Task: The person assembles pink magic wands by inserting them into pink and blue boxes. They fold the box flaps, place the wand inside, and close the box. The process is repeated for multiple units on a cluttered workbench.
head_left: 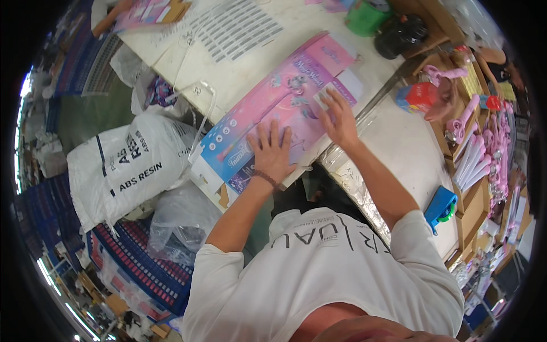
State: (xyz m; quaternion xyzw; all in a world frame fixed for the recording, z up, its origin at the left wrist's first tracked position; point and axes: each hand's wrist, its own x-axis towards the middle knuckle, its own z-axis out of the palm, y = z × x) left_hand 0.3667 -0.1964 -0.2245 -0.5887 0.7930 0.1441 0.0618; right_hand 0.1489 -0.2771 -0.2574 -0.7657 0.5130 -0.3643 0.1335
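A flattened pink, purple and blue printed toy carton point(250, 137) lies slantwise on the white table in front of me. My left hand point(270, 154) rests palm down on its lower part, fingers spread, a dark beaded bracelet at the wrist. Higher on the carton, my right hand point(341, 121) is open, with its fingertips touching a small white label point(326, 95) near the carton's right edge. The fingers partly cover this label. A sheet of small grey printed labels point(236, 28) lies beyond the carton.
Green tape point(367, 17) and a dark roll point(400, 35) stand at the back. On the right are a blue tape dispenser point(440, 208), a coworker's hand point(444, 100) by a red-blue object and boxes of pink toy parts point(496, 142). A white sack point(131, 165) stands left.
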